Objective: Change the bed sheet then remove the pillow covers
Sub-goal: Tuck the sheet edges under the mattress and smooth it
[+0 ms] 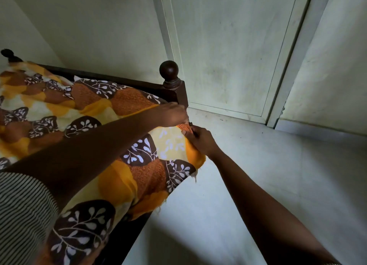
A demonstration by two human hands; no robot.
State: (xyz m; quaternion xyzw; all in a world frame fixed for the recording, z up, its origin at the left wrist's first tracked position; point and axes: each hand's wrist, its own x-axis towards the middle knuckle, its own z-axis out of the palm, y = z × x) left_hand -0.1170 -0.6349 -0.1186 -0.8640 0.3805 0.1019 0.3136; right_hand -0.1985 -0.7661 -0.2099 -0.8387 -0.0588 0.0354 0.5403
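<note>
At the foot corner of the bed, right by the dark wooden bedpost (169,71) with the round knob on top, we've got both hands on the bed sheet (119,105). It's the loud one: orange, brown and yellow patches with white leafy sprigs. It's lying over the mattress, pretty rumpled toward the far side, and its near edge hangs down over the dark bed frame (123,237).

Our left hand (172,114) reaches across the sheet with the back of the hand facing up. Its fingers are curled down and bunched on the sheet's corner just below the post, gripping the cloth there. Our right hand (201,140) comes in from the floor side, and its fingers (185,133) are closed around the orange edge of the same corner, thumb on top. The two hands are almost touching. There's a small dark bit between them, but we can't tell what it is.

A striped sleeve (21,209) shows on our left arm, low in the view. A second knobbed post (8,54) pokes up at the far corner. Behind the bed there's a pale panelled door (228,46), and a pale floor (268,175) runs alongside the bed.
</note>
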